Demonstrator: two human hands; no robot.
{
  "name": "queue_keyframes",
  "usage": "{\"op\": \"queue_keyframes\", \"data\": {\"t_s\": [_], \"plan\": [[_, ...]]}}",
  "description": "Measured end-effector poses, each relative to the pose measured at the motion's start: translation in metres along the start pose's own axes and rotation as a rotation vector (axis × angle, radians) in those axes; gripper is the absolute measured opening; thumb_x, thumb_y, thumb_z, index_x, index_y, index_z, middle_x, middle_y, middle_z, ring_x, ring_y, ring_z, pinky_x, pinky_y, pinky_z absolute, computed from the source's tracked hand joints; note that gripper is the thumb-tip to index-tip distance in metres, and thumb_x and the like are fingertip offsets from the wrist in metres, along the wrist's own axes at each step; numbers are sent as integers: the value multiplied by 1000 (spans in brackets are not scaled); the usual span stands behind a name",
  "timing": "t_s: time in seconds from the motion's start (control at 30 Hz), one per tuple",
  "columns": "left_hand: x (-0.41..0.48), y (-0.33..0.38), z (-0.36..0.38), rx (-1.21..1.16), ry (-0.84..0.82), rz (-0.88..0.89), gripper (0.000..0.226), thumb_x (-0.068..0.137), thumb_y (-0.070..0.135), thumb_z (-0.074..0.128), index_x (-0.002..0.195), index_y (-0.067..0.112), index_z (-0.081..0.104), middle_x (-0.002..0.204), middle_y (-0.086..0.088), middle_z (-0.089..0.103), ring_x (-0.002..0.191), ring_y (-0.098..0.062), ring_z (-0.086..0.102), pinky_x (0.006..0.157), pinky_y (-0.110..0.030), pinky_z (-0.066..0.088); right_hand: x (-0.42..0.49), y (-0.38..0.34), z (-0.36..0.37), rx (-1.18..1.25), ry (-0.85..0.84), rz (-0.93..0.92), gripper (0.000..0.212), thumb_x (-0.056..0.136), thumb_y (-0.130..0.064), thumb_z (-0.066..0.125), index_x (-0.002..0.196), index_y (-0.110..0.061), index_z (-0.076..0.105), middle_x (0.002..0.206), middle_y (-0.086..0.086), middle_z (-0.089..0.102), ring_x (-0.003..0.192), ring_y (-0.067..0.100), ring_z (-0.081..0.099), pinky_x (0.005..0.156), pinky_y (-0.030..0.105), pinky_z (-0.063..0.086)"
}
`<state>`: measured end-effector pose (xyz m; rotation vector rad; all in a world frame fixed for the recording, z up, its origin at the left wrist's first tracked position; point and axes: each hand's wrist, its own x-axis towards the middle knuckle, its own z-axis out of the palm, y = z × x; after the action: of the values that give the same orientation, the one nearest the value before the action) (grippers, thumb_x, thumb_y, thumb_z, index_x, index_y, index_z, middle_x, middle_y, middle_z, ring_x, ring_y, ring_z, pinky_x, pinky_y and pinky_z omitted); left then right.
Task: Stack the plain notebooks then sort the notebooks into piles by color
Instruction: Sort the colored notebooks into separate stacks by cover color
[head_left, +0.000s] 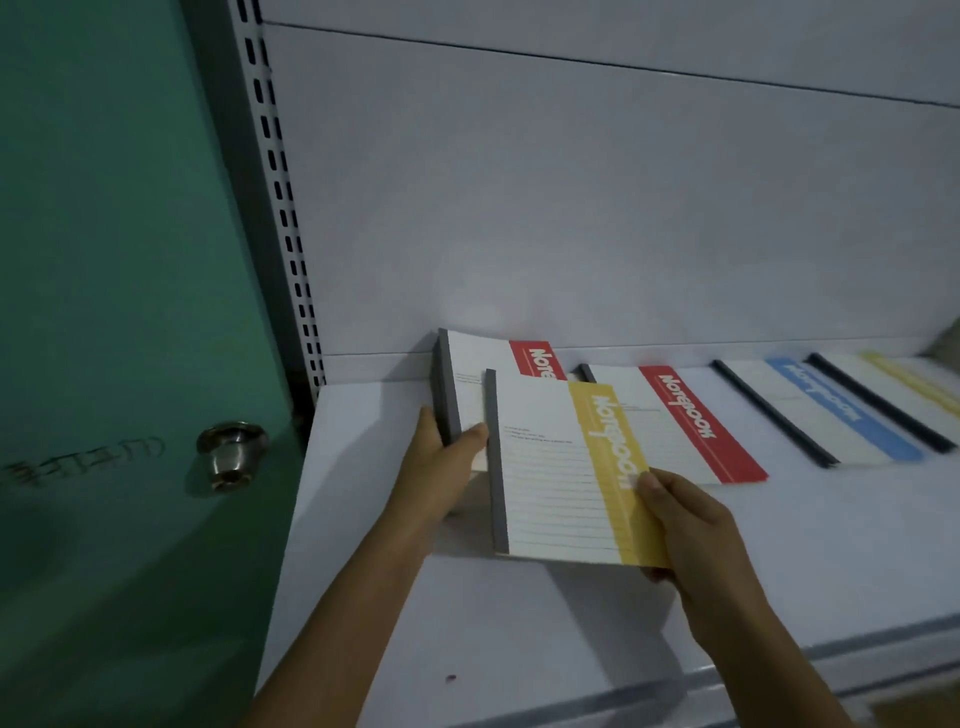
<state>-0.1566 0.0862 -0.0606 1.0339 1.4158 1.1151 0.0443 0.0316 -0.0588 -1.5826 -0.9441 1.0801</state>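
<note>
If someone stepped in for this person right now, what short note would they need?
Left hand: gripping the red-banded stack, tilted up off the shelf.
Right hand: holding one yellow-banded notebook by its right edge, above the shelf.
Lying flat on the shelf, left to right: red notebook, blue notebook, yellow notebook.
Done: separate colour spots appear started.
Left: likely set the held yellow one on the far-right yellow notebook and the red stack with the red one.

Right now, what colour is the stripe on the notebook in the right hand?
Yellow stripe, clearest in the head view.
</note>
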Motion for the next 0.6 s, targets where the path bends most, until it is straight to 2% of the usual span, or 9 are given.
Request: {"op": "queue_keyframes", "data": {"t_s": [0.1,0.17,0.23,0.33,0.37,0.47,0.53,0.6], "plan": [[-1,-1,-2,30,-48,80,39,95,19,49,134,22,43,124,4,60,111,-16,57,99,-38,43,-9,-1,3,51,21,-20,17,97,-28,50,106,-18,62,92,8,66,76,25,62,53,29,46],[-4,-1,-4,70,2,130,28,96,18,47,123,20,50,116,2,63,104,-15,59,89,-33,47,-12,-2,3,74,23,-30,18,97,-29,50,107,-20,61,95,7,67,84,29,65,58,32,49],[-8,-5,-8,155,98,240,20,95,17,47,115,17,53,118,-1,61,103,-14,58,82,-28,48,-13,0,2,86,25,-38,19,97,-30,49,109,-22,61,98,5,68,90,30,66,60,32,51],[-16,-12,-14,423,258,493,30,94,26,48,123,19,54,133,-3,50,122,-19,47,95,-37,48,-16,0,-7,116,52,-56,17,97,-29,49,104,-22,62,93,6,69,82,26,65,57,31,47],[-23,-10,-12,469,312,542,34,94,27,49,126,17,53,133,-4,50,123,-19,44,94,-36,46,-17,1,-12,136,56,-59,17,97,-29,50,102,-20,63,90,7,70,78,25,65,55,30,46],[-59,6,7,401,388,631,35,95,30,46,125,16,54,123,1,56,110,-11,50,80,-21,44,-20,4,-35,194,53,-68,16,94,-31,54,97,-19,65,86,7,72,76,26,68,57,31,49],[-86,18,34,287,319,664,36,95,34,41,128,22,50,118,13,58,100,2,55,79,-11,45,-21,7,-59,221,40,-82,18,91,-33,58,98,-19,66,86,4,73,78,26,71,62,33,54],[-107,24,68,207,267,661,40,93,35,41,132,24,46,118,19,56,101,7,55,79,-4,44,-21,13,-89,239,30,-78,21,88,-35,61,102,-19,67,87,3,74,81,25,72,68,37,57]]}}
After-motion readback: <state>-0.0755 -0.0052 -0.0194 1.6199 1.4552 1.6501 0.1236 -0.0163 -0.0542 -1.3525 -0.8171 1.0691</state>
